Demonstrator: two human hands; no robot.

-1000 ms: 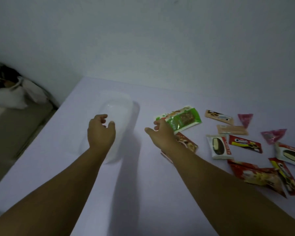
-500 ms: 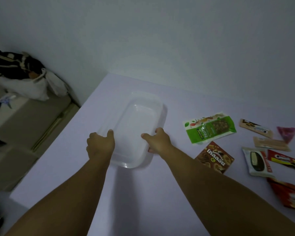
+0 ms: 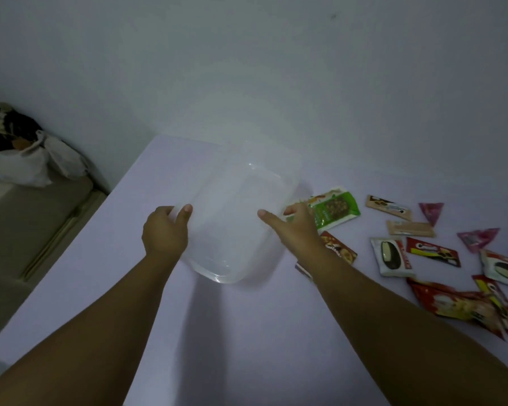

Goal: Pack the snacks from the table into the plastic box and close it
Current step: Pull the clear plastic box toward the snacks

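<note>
Now the left hand point(image 3: 165, 230) grips the left rim of the clear plastic box point(image 3: 241, 212), thumb over the edge, and the right hand point(image 3: 295, 227) grips the right rim in the same way. This one box sits on the pale table point(image 3: 247, 332), near its far left corner. At 3 o'clock from the box lie the snacks: one green packet point(image 3: 335, 210) just beside the right hand, two pink triangle sweets point(image 3: 431, 212), two white packets point(image 3: 391, 257) and several red ones point(image 3: 433, 251).
</note>
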